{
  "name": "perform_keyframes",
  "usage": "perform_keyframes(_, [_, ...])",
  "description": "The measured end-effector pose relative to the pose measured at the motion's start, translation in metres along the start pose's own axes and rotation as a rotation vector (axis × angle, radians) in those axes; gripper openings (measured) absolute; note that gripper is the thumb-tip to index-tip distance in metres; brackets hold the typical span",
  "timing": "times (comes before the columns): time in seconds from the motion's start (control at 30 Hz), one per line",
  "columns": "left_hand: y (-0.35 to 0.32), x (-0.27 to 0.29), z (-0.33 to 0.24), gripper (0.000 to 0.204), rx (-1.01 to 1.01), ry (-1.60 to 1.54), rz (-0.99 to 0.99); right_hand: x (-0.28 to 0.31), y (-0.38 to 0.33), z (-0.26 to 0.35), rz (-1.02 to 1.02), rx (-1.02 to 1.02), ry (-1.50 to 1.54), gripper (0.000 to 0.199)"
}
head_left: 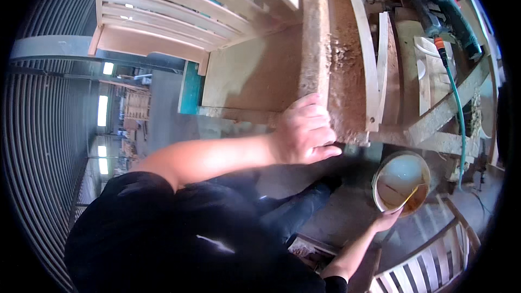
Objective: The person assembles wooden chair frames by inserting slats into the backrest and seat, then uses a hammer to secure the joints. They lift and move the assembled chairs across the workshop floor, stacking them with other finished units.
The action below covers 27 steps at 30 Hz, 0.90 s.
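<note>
Left hand [304, 130] is pressing down w/ fingers curled over the near end of a rough wooden board [316, 38], steadying it on the worktop [249, 76]. Right hand [386, 220] is reaching down to the white bucket [401, 182] on the floor, gripping a thin stick-like tool; can't tell which kind. Prob. loading glue/finish; next move calls for lifting it to the board w/o dripping.

A big workshop is showing here. A wavy metal wall [38, 146] is curving along the left side. Bright windows [102, 110] are letting daylight in. The floor [347, 211] is looking grey and dusty. Pale wooden slat frames [173, 11] are leaning at the top. A green power drill [439, 0] is lying on planks, and a green hose [458, 114] is hanging down.
</note>
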<state>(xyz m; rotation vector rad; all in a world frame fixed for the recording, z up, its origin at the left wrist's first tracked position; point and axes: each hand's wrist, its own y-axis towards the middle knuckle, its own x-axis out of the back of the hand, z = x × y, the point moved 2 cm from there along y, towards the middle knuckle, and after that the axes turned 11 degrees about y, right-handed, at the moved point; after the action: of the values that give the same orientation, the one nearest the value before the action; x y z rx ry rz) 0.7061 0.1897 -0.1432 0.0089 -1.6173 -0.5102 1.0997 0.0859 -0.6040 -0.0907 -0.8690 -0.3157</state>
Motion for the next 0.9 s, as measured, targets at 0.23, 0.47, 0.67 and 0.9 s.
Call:
perform_keyframes(0.23, [-0.019,0.037,0.023,0.051,0.105,-0.611,0.069,0.131,-0.09,0.024,0.255,-0.691,0.471,0.036])
perform_keyframes(0.47, [-0.116,0.074,0.107,0.05,0.607,-0.872,0.055,0.258,0.077,0.277,-0.323,-0.288,0.881,0.025])
perform_keyframes(0.67, [-0.184,0.033,0.265,0.045,1.22,-1.458,-0.202,0.362,0.094,0.637,-0.327,0.224,0.758,0.038])
perform_keyframes(0.9, [-0.193,-0.001,0.417,0.063,1.349,-2.118,-0.763,0.337,0.123,0.986,-0.24,1.115,0.156,0.049])
